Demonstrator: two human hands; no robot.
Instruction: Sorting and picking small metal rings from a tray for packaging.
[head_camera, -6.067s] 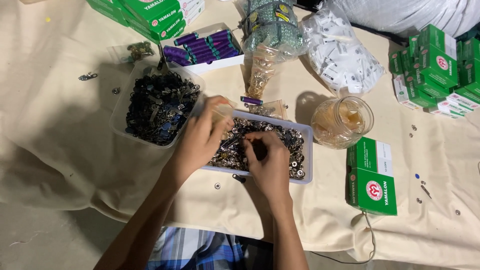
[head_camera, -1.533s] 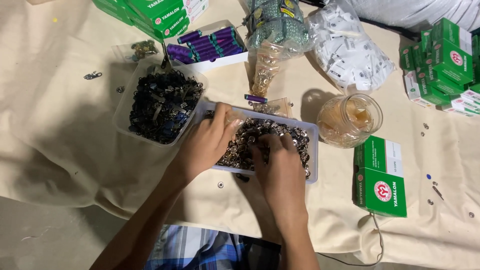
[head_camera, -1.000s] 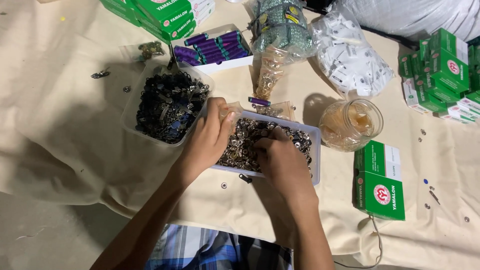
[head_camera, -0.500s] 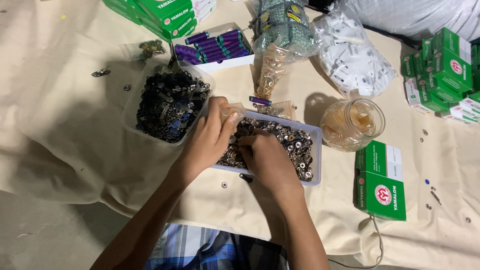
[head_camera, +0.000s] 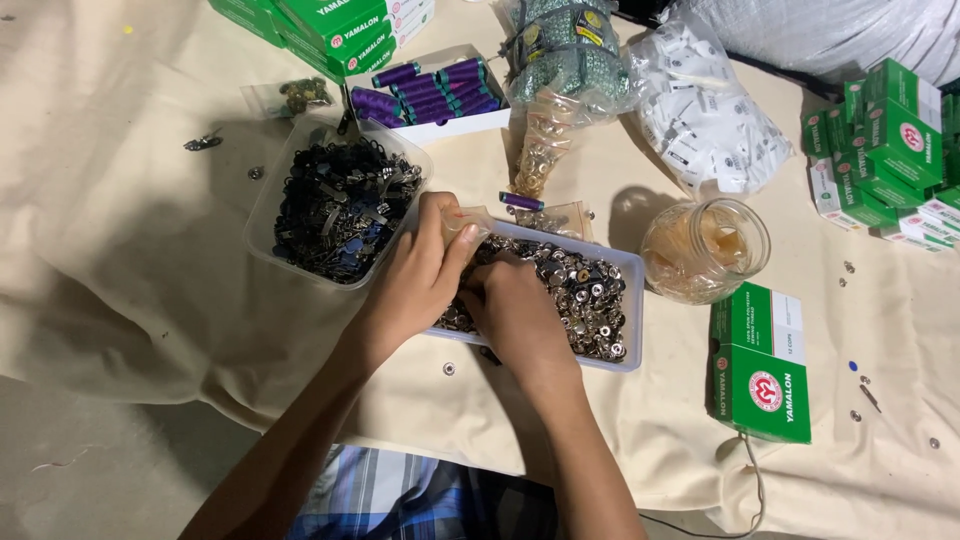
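A shallow white tray (head_camera: 628, 272) full of small silver metal snap buttons (head_camera: 585, 300) lies on the cream cloth in front of me. My left hand (head_camera: 415, 275) rests at the tray's left end, and its fingers pinch a small clear plastic bag (head_camera: 470, 222). My right hand (head_camera: 515, 310) lies palm down in the buttons, fingers curled toward the bag; what it grips is hidden. Left of the tray stands a clear tub (head_camera: 262, 215) of dark metal clips (head_camera: 340, 210).
A glass jar (head_camera: 705, 250) stands right of the tray, with green boxes (head_camera: 760, 365) below it and more at the right edge (head_camera: 885, 140). Behind are a box of purple thread spools (head_camera: 430, 90), bagged buttons (head_camera: 550, 140) and white tags (head_camera: 705, 120). Loose snaps dot the cloth.
My right hand has slid from the tray's middle toward its left end, close to my left hand. My left hand has stayed at the tray's left corner with the bag.
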